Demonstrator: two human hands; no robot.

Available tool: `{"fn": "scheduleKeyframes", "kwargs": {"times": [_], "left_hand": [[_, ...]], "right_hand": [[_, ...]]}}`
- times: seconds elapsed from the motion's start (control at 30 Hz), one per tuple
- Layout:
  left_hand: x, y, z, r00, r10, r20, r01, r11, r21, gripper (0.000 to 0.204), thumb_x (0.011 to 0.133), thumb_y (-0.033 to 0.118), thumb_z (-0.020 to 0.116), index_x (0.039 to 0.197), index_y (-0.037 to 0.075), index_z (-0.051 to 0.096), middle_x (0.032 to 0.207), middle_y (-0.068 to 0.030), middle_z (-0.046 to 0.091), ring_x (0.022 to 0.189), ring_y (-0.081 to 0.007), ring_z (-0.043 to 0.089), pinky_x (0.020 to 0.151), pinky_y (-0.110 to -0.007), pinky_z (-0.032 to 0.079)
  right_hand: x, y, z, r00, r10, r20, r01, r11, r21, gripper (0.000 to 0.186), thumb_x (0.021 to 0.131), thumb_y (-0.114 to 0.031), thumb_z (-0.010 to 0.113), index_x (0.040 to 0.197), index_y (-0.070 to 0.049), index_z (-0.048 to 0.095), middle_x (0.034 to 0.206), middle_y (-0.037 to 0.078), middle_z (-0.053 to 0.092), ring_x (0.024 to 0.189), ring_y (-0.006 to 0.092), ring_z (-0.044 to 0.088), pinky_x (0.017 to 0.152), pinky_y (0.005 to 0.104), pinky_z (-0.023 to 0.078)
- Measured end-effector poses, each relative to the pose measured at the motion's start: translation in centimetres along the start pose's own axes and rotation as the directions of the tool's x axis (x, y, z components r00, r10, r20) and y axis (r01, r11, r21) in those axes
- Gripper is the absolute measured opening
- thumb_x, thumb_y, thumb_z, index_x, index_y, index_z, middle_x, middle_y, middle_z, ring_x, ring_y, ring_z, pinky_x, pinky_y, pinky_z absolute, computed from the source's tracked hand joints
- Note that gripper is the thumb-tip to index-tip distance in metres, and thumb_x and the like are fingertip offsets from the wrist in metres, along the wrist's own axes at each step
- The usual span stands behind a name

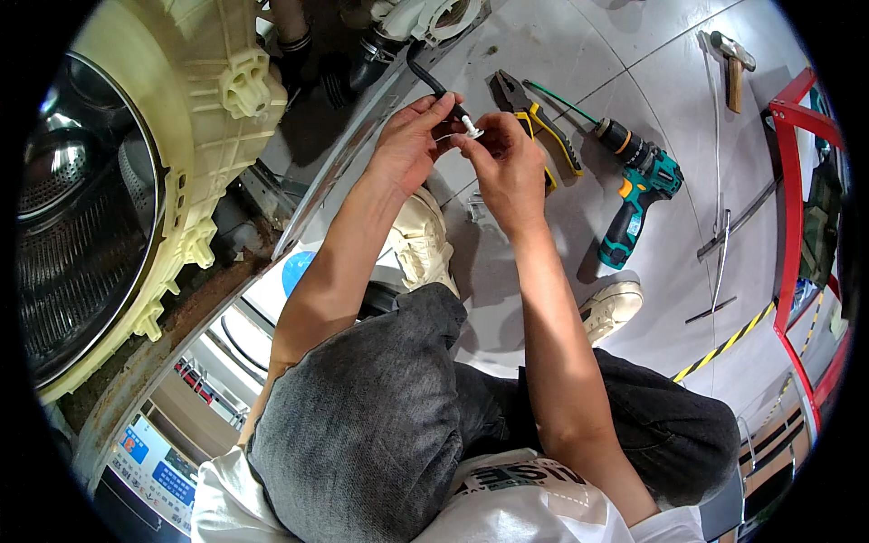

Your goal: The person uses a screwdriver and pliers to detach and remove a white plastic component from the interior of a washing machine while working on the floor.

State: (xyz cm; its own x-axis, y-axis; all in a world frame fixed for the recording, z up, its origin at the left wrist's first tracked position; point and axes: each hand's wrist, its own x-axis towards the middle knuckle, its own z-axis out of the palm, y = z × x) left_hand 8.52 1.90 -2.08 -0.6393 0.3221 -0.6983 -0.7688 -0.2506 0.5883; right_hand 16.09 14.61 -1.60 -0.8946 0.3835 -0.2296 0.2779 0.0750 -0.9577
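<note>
My left hand pinches the end of a thin black hose, which comes down from the machine's parts at the top. A small white plastic fitting with a round flange sits at the hose's end. My right hand has its thumb and fingers closed on that fitting. Between the hands runs a thin white strand; where it leads cannot be made out. Both hands are above the floor, in front of my shoe, and some fingertips are hidden.
At left stands a cream plastic washing machine tub with a steel drum. On the tiled floor lie yellow-handled pliers, a teal cordless drill, a hammer and metal rods. A red frame stands at right.
</note>
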Motion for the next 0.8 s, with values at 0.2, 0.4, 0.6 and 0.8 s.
{"fn": "scheduleKeyframes", "kwargs": {"times": [0.2,0.4,0.6,0.8], "left_hand": [[0.6,0.0,-0.9,0.999,0.024,0.035,-0.032,0.967,0.252,0.021,0.094,0.025,0.065,0.100,0.005,0.065,0.084,-0.0014,0.066,0.074,-0.0099,0.062,0.068,-0.025,0.052],[0.3,0.3,-0.1,0.998,0.066,0.011,-0.066,0.963,0.262,0.023,0.095,0.025,0.064,0.101,0.003,0.065,0.084,-0.0017,0.066,0.074,-0.0087,0.061,0.068,-0.024,0.051],[0.3,0.3,-0.8,0.999,0.027,0.036,-0.033,0.981,0.192,0.023,0.095,0.024,0.064,0.103,0.003,0.065,0.085,-0.0011,0.066,0.072,-0.0079,0.059,0.066,-0.022,0.046],[-0.2,0.5,-0.6,1.000,0.008,0.008,-0.010,0.982,0.191,0.020,0.095,0.025,0.064,0.098,0.005,0.067,0.085,0.0007,0.065,0.072,-0.0062,0.056,0.066,-0.022,0.043]], "right_hand": [[0.3,-0.4,-0.9,0.986,-0.063,0.156,0.085,0.987,-0.138,0.022,0.082,-0.018,0.073,0.092,0.000,0.066,0.075,0.020,0.064,0.068,0.0374,0.062,0.059,0.0393,0.048],[1.9,-0.2,-1.2,0.947,-0.184,0.262,0.248,0.939,-0.239,0.023,0.081,-0.020,0.073,0.087,-0.001,0.063,0.072,0.019,0.062,0.070,0.0395,0.061,0.060,0.0431,0.047],[3.2,-0.3,-1.7,0.937,-0.318,0.145,0.345,0.907,-0.241,0.044,0.069,-0.030,0.083,0.091,0.001,0.062,0.087,0.020,0.067,0.084,0.0369,0.064,0.070,0.0398,0.050],[4.2,-0.1,-1.5,0.890,-0.242,0.387,0.294,0.953,-0.080,0.041,0.073,-0.027,0.081,0.102,-0.001,0.067,0.089,0.019,0.068,0.085,0.0362,0.066,0.074,0.0377,0.052]]}}
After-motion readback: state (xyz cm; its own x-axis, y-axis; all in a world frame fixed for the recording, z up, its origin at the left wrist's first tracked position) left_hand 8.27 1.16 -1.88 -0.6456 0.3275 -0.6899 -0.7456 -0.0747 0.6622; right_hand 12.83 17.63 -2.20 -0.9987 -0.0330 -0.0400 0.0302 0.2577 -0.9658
